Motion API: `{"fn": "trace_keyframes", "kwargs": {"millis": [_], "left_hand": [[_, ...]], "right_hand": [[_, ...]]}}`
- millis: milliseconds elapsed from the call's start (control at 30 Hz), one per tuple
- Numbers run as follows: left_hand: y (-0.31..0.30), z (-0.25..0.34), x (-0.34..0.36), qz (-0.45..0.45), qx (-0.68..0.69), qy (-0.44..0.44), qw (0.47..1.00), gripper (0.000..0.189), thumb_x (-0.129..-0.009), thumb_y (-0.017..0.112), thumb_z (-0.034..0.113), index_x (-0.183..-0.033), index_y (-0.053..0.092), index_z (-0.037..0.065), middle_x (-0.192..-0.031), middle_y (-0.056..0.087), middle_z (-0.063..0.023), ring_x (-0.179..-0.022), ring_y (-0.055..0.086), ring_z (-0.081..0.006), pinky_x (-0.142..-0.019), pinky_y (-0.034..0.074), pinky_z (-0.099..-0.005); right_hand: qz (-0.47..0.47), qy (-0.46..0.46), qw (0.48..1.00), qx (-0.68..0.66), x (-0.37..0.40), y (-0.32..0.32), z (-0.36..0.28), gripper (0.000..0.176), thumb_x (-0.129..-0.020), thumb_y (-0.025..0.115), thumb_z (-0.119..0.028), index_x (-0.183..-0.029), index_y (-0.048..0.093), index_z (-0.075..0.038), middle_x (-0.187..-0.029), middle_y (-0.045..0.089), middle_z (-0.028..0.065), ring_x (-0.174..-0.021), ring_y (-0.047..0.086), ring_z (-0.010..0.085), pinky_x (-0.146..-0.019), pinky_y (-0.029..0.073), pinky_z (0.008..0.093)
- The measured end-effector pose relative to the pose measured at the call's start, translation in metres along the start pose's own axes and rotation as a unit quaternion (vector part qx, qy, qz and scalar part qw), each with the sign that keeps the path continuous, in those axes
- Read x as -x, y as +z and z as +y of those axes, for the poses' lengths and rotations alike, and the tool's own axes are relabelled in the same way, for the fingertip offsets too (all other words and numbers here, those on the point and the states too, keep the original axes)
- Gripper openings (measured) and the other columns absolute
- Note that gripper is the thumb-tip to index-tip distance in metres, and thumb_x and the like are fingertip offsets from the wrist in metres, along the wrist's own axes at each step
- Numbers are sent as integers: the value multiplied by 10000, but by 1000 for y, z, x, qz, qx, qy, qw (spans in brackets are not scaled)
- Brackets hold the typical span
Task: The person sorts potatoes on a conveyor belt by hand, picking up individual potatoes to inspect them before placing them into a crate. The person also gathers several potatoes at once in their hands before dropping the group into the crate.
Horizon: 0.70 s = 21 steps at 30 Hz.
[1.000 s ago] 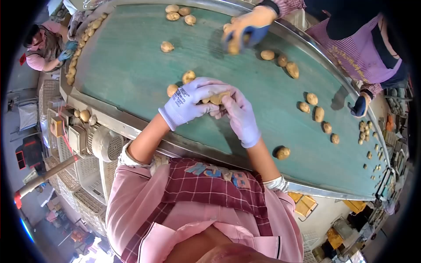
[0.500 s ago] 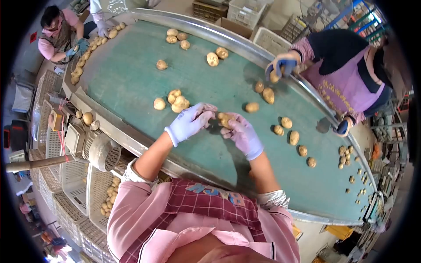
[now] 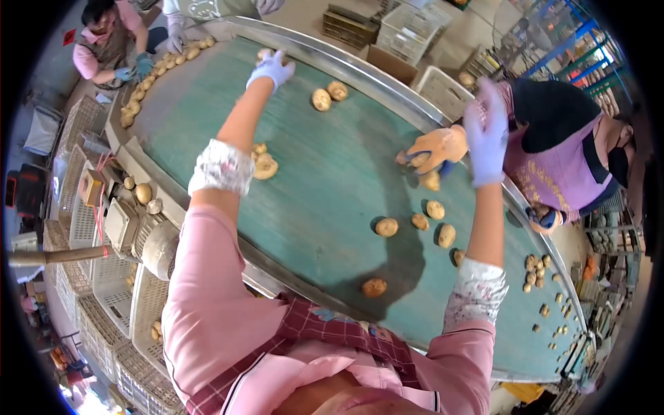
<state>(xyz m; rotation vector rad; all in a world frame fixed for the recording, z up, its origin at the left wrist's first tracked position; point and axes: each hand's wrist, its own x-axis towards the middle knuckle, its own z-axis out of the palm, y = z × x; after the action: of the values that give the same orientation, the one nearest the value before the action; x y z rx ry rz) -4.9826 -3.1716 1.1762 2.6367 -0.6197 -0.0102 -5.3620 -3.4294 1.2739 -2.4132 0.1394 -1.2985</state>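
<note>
Potatoes lie spread over a green conveyor belt (image 3: pixel 325 180). My left hand (image 3: pixel 271 71), in a pale glove, reaches to the upper part of the belt, over a potato (image 3: pixel 263 53) partly hidden behind its fingers; whether it grips it I cannot tell. Raised at the right, over the belt's far rim, is my right hand (image 3: pixel 487 124), gloved, fingers extended and blurred, with nothing seen in it. Two potatoes (image 3: pixel 321 99) lie between my hands. Below my left hand, a misshapen potato (image 3: pixel 265 166) is partly covered by my forearm. Another potato (image 3: pixel 374 288) rests near the belt's near edge.
Across the belt at right, a co-worker's gloved hand (image 3: pixel 434 149) is over potatoes. Co-workers stand at the upper left beside a row of potatoes (image 3: pixel 166 63). A motor (image 3: pixel 159 249) and crates (image 3: pixel 114 290) are at left; a metal rim (image 3: pixel 332 55) borders the belt.
My hands have moved apart, left to the upper belt, right up to the far rim. The potato my right hand held is no longer in it. The co-worker's hand has moved over the belt.
</note>
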Motion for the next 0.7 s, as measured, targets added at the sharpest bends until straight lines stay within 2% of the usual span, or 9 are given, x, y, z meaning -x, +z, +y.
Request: {"fn": "trace_keyframes", "kwargs": {"millis": [133, 233, 300, 333, 433, 500, 567, 633, 700], "left_hand": [[25, 1, -41, -22, -212, -3, 977, 522, -895, 546, 289, -1390, 492, 129, -1443, 459, -207, -1267, 534, -390, -1028, 469, -496], [46, -12, -42, 23, -128, 12, 992, 441, -898, 545, 277, -1312, 551, 124, -1308, 565, -253, -1208, 568, -412, -984, 481, -500], [49, -22, -16, -9, -121, 116, 986, 393, -917, 559, 278, -1277, 566, 121, -1189, 626, -207, -1083, 631, -296, -866, 518, -419], [52, -33, -11, -145, 120, 68, 980, 354, -932, 588, 277, -1244, 579, 109, -1022, 630, -105, -937, 588, -151, -756, 489, -316], [11, 9, 88, -304, 342, 97, 884, 299, -952, 596, 258, -1205, 611, 101, -916, 571, -24, -860, 493, -79, -695, 426, -241], [-4, 69, 181, -329, 272, 193, 883, 296, -938, 595, 209, -1195, 615, 66, -947, 605, -47, -884, 560, -138, -758, 472, -281], [26, 119, 248, -166, 168, 451, 860, 297, -906, 599, 174, -1191, 627, 95, -1030, 629, -95, -939, 620, -236, -841, 505, -347], [34, 165, 296, -256, 78, 389, 881, 328, -880, 592, 161, -1205, 631, 155, -1147, 608, -127, -1024, 620, -317, -926, 499, -397], [42, 181, 306, -211, 20, 360, 909, 323, -881, 584, 165, -1198, 642, 192, -1181, 589, -121, -1041, 615, -314, -924, 501, -396]], "right_hand": [[-168, 49, 982, 77, 111, -44, -40, 418, -845, 631, -45, -1261, 593, -27, -1315, 590, 182, -1229, 548, 358, -1052, 418, 421], [-137, 200, 967, 84, 180, -96, -64, 384, -845, 602, 3, -1228, 615, -22, -1264, 623, 186, -1159, 595, 365, -1025, 449, 401], [-80, 292, 951, 63, 229, -112, -78, 345, -868, 585, 12, -1209, 627, -16, -1250, 634, 179, -1154, 607, 328, -1013, 460, 382], [-50, 337, 939, 49, 249, -114, -84, 327, -879, 576, 17, -1200, 633, -14, -1244, 639, 175, -1152, 613, 310, -1007, 465, 372], [38, 447, 883, -141, 277, -87, -120, 282, -912, 548, 27, -1176, 642, -3, -1215, 653, 158, -1131, 624, 248, -983, 481, 338], [15, 395, 907, -146, 276, -63, -132, 256, -922, 549, 24, -1162, 637, 9, -1205, 653, 147, -1105, 631, 230, -967, 489, 321], [48, 370, 910, -180, 281, -53, -127, 268, -915, 556, 18, -1168, 640, -9, -1214, 650, 152, -1107, 633, 242, -954, 496, 332], [9, 306, 939, -156, 276, -65, -130, 285, -904, 567, 11, -1174, 644, -37, -1217, 648, 158, -1099, 637, 252, -931, 504, 333], [-27, 299, 932, -205, 275, -84, -139, 290, -898, 573, 4, -1175, 640, -53, -1223, 646, 149, -1064, 648, 256, -899, 511, 331]]}}
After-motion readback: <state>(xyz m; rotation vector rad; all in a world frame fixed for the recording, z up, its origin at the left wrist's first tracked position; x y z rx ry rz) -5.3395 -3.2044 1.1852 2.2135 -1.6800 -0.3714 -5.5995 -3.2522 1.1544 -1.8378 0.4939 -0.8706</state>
